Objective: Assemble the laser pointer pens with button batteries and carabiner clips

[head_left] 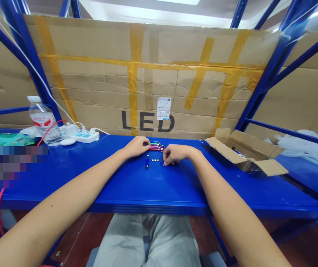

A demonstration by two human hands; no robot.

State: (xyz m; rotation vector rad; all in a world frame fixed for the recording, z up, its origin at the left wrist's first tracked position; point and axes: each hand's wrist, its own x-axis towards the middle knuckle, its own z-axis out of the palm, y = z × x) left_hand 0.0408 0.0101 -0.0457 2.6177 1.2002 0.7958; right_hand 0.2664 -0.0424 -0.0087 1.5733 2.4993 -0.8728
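Observation:
My left hand (pixel 137 147) rests on the blue table with its fingers curled, against the left end of a row of slim coloured metal tubes (pixel 154 146). Whether anything is inside those fingers is hidden. My right hand (pixel 174 153) is closed in a pinch, fingertips down at the tabletop, on a small ring with a metal clip (pixel 162 163). Between the hands, a short blue tube like a mini flashlight (pixel 147 162) lies lengthwise, pointing toward me. Beside it sit several small silver button cells (pixel 155 160) in a short line.
An open cardboard box (pixel 248 150) stands at the right. To the left are a water bottle (pixel 44 122), a white power strip (pixel 86 136) with cables and a green packet (pixel 7 139). A large cardboard sheet (pixel 100 89) walls off the back of the blue table (pixel 159 189).

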